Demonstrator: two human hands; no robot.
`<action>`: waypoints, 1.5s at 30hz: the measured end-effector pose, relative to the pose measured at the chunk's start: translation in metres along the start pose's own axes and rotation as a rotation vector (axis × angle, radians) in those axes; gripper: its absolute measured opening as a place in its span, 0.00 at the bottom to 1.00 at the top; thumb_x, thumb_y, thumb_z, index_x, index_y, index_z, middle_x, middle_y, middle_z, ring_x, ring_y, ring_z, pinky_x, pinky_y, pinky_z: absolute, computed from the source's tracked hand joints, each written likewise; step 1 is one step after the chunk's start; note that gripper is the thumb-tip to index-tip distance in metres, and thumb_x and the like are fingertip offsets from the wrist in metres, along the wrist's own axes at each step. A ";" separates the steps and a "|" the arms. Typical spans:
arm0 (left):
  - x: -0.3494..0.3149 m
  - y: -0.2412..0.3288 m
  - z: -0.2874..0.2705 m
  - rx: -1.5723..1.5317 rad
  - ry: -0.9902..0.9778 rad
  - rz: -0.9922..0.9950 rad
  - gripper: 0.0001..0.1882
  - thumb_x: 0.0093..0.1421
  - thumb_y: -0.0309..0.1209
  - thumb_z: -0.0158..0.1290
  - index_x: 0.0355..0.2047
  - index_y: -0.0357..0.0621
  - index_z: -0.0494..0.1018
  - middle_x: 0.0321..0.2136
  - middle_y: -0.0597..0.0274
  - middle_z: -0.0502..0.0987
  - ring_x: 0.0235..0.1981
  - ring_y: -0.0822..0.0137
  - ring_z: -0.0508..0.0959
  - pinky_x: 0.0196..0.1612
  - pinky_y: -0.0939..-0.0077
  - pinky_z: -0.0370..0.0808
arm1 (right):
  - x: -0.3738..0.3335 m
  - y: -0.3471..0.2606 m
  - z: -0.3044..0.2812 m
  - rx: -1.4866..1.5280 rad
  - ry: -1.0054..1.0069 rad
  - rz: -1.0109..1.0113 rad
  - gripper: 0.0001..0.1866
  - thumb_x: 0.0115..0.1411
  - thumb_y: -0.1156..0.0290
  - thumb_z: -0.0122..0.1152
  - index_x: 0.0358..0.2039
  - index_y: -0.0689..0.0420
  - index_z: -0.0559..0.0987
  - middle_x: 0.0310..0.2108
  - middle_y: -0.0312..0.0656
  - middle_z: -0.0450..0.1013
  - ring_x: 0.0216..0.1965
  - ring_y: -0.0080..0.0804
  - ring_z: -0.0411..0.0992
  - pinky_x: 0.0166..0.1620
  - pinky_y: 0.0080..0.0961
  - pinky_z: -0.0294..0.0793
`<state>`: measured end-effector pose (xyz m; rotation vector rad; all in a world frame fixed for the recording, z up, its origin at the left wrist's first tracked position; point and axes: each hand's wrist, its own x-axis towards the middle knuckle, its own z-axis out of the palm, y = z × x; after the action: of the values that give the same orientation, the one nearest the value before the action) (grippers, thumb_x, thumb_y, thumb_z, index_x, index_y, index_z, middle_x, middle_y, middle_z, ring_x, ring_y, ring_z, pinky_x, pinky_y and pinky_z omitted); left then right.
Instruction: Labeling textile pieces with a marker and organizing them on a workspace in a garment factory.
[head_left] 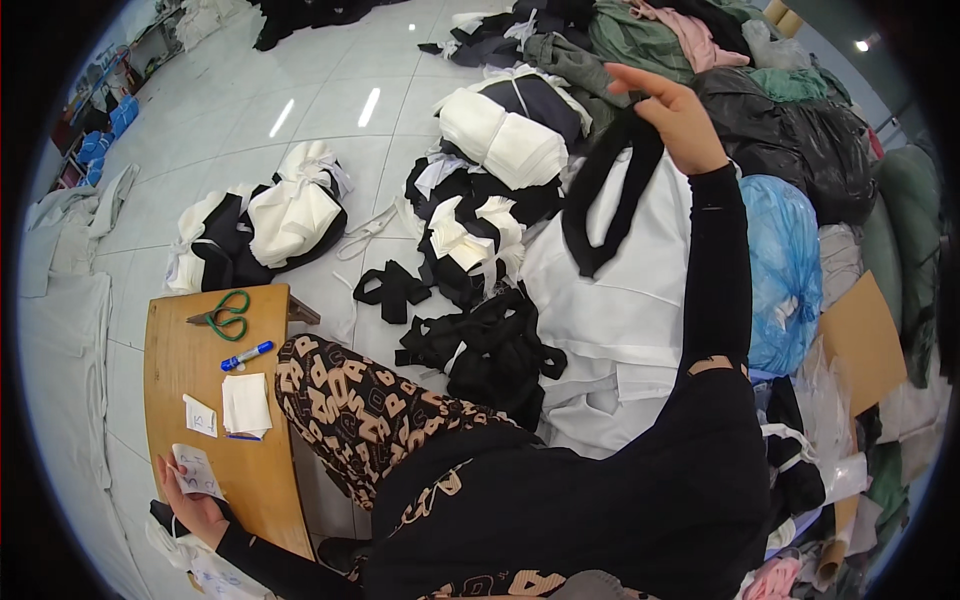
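Note:
My left hand (pixel 194 507) is at the near end of the wooden table, its fingers closed on a small white paper slip (pixel 197 470) with handwriting. Raised at the upper right, my right hand (pixel 683 125) pinches a black fabric loop (pixel 583 215), the index finger stretched out. The loop hangs over a spread of white cloth (pixel 610 310). A heap of black fabric strips (pixel 485 350) lies on the floor beside my leg, with another knotted black strip (pixel 393 290) near it.
On the wooden table (pixel 225 475) lie green-handled scissors (pixel 230 317), a blue marker (pixel 247 356), a stack of white slips (pixel 246 404) and a single slip (pixel 200 416). Tied white-and-black cloth bundles (pixel 300 205) stand beyond. At right are a blue plastic bag (pixel 783 270), black bags (pixel 800 130) and cardboard (pixel 866 335).

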<state>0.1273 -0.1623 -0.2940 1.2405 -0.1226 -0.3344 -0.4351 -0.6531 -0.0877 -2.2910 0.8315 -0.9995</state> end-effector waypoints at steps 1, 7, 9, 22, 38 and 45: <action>0.002 0.001 -0.007 -0.003 -0.043 0.030 0.21 0.63 0.31 0.46 0.56 0.39 0.64 0.47 0.62 0.72 0.37 0.76 0.69 0.49 0.79 0.66 | 0.001 -0.010 0.005 0.033 -0.076 0.032 0.23 0.53 0.78 0.49 0.51 0.57 0.74 0.41 0.35 0.73 0.43 0.19 0.68 0.50 0.15 0.63; -0.020 0.001 0.028 -0.017 -0.118 0.092 0.17 0.62 0.29 0.48 0.50 0.36 0.67 0.45 0.59 0.73 0.37 0.76 0.69 0.48 0.79 0.66 | -0.006 -0.060 0.016 0.317 -0.306 0.210 0.17 0.58 0.79 0.48 0.49 0.63 0.72 0.44 0.40 0.72 0.44 0.26 0.72 0.52 0.22 0.67; -0.041 0.004 0.066 0.032 -0.275 0.111 0.14 0.61 0.27 0.49 0.47 0.36 0.70 0.42 0.60 0.75 0.33 0.76 0.71 0.41 0.83 0.68 | -0.016 -0.070 0.027 0.402 -0.345 0.112 0.17 0.56 0.82 0.46 0.47 0.65 0.72 0.45 0.43 0.72 0.45 0.29 0.73 0.53 0.24 0.68; 0.003 -0.074 -0.012 1.044 -0.041 0.134 0.07 0.53 0.25 0.51 0.31 0.36 0.76 0.31 0.50 0.78 0.34 0.61 0.76 0.37 0.66 0.72 | -0.067 -0.105 0.235 0.916 -0.452 -0.073 0.11 0.51 0.86 0.48 0.34 0.67 0.77 0.34 0.42 0.76 0.36 0.24 0.76 0.41 0.17 0.74; -0.116 -0.065 0.153 -0.380 -0.419 -0.309 0.31 0.62 0.58 0.38 0.52 0.47 0.68 0.49 0.58 0.71 0.52 0.63 0.70 0.55 0.67 0.64 | -0.080 -0.179 0.332 0.744 -0.560 -0.517 0.10 0.41 0.78 0.56 0.27 0.57 0.80 0.29 0.41 0.75 0.37 0.39 0.72 0.40 0.31 0.70; -0.117 -0.029 0.149 -0.326 -0.989 -0.153 0.31 0.67 0.45 0.36 0.65 0.42 0.49 0.61 0.54 0.58 0.61 0.62 0.59 0.62 0.65 0.54 | -0.102 -0.170 0.345 0.704 -0.503 -0.542 0.12 0.41 0.79 0.56 0.29 0.57 0.80 0.33 0.42 0.74 0.38 0.40 0.72 0.40 0.33 0.70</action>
<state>-0.0288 -0.2691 -0.2627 0.6713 -0.7893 -1.0412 -0.1681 -0.3963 -0.2340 -1.9939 -0.3319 -0.6971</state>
